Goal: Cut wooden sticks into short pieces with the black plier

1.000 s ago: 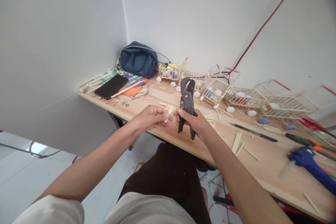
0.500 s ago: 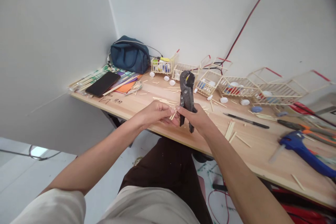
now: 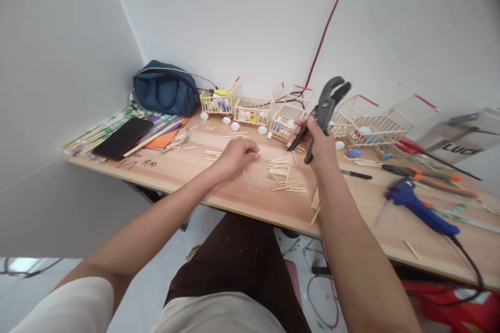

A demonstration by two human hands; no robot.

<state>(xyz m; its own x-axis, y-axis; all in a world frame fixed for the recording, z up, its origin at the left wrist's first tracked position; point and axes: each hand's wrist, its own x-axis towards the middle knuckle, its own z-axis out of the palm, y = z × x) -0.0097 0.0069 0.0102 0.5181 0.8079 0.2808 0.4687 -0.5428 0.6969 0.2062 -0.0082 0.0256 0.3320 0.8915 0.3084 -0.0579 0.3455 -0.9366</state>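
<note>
My right hand (image 3: 322, 143) is wrapped round the handles of a black hand cutter (image 3: 326, 106). The cutter is held above the table, its hooked jaws up and away from me. My left hand (image 3: 238, 157) is low over the wooden table top with thumb and fingers pinched together; whatever is between them is hidden. Short wooden sticks (image 3: 279, 166) lie in small groups between my hands. A few more sticks (image 3: 213, 154) are just left of my left hand. Another bundle of sticks (image 3: 315, 200) is beside my right forearm.
Several stick-built carts (image 3: 252, 109) with red handles and white wheels line the wall. On the right lie a blue glue gun (image 3: 424, 205), orange-handled pliers (image 3: 429, 174) and a black pen (image 3: 357, 174). A phone (image 3: 123, 138) and a blue bag (image 3: 166, 88) are at the left.
My hands have moved apart. The right has lifted the cutter up and to the right, while the left has let go of the sticks seen at its fingertips. My view has turned rightward.
</note>
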